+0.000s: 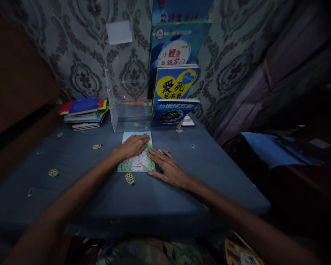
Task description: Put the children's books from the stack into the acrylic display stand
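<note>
A thin picture book [139,163] with a green and pale blue cover lies flat and closed on the cloth-covered table. My left hand [134,145] rests flat across the upper part of its cover, fingers stretched out to the right. At the book's right edge is my right hand [168,165], its fingers extended and the thumb apart, with the fingertips touching the cover's edge. Neither hand grips anything. Part of the cover is hidden under my left hand.
Behind the book stands a clear acrylic rack [113,106]; its right side holds several upright books [175,86]. A stack of books [84,110] lies at the back left. The table's right edge [237,173] slopes toward me. A patterned wall [85,48] closes off the back.
</note>
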`<state>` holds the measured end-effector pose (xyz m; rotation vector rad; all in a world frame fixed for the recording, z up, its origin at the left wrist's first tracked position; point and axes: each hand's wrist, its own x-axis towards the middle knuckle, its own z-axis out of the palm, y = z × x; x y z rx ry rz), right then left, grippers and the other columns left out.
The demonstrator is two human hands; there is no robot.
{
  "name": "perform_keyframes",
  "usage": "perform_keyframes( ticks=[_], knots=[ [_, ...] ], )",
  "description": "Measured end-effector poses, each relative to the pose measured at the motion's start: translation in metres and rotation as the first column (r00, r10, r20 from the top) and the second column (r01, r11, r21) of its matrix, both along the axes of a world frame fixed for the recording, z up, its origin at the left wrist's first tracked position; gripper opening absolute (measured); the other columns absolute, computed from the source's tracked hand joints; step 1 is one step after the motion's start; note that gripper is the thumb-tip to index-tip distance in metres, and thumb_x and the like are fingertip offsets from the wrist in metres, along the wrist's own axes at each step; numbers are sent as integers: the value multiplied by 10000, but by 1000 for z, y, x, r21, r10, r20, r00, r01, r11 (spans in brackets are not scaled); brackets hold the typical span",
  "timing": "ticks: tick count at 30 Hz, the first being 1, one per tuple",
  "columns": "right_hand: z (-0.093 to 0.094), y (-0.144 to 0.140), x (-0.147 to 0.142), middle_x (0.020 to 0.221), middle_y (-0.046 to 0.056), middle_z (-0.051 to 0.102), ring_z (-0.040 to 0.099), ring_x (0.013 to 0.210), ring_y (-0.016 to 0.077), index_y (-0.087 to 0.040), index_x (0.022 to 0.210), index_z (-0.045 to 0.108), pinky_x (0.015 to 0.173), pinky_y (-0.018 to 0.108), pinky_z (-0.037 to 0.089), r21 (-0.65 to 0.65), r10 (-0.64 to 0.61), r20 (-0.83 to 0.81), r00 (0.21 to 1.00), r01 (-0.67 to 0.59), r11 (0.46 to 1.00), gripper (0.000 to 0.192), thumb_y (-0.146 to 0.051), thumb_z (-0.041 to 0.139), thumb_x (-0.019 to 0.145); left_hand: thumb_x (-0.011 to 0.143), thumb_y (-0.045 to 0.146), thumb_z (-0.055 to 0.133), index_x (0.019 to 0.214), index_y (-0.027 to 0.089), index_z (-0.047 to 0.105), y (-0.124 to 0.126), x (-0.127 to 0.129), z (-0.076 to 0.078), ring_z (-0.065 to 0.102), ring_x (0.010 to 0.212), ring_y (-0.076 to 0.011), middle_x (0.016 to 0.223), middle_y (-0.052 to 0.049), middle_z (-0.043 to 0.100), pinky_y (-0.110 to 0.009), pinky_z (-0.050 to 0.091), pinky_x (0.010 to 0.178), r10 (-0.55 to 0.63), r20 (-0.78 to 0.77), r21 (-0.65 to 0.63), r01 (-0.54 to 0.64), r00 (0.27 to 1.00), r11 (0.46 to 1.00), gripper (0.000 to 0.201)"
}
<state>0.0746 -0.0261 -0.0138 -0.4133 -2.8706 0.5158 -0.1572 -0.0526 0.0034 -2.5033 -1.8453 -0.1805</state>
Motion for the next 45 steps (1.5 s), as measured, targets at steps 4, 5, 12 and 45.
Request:
perform_keyframes(
  ticks=[4, 5, 12, 45],
  knots=[
    [5, -3, 0, 1599, 151, 349, 280, 1507, 287, -181, 1543, 362, 1221, 572, 209, -8, -5, 11, 1000, 5, 1000, 728, -614, 458, 965, 1027, 274, 328, 1411, 159, 520, 31, -1, -7, 470, 1401, -227, 1505, -128, 511, -393, 378, 1125, 35, 23, 21, -36, 999, 999, 444],
    [6, -3, 0, 1599, 146, 350, 282, 1506, 288, -188, 1543, 364, 1221, 572, 211, -11, -11, 16, 1000, 11, 1000, 727, -616, 459, 964, 1026, 272, 326, 1411, 155, 522, 35, -1, -9, 464, 1405, -229, 1505, -129, 509, -396, 371, 1131, 36, 30, 20, -37, 999, 999, 448],
    [13, -4, -2, 1584, 156, 379, 334, 1485, 284, -165, 1514, 420, 1204, 575, 244, -17, -29, 59, 998, 30, 999, 631, -545, 372, 1012, 1022, 323, 326, 1445, 152, 484, 7, -30, -14, 414, 1444, -218, 1545, -119, 459, -377, 311, 1179, 116, 106, -2, -117, 988, 993, 483],
    [11, -31, -82, 1635, 139, 268, 174, 1539, 236, -128, 1568, 285, 1265, 497, 85, 56, 202, 114, 973, -210, 976, 694, -559, 311, 1023, 1017, 401, 306, 1474, 151, 452, -48, -70, -29, 364, 1472, -250, 1576, -129, 407, -465, 271, 1205, 339, 297, -14, -351, 892, 936, 541]
  ],
)
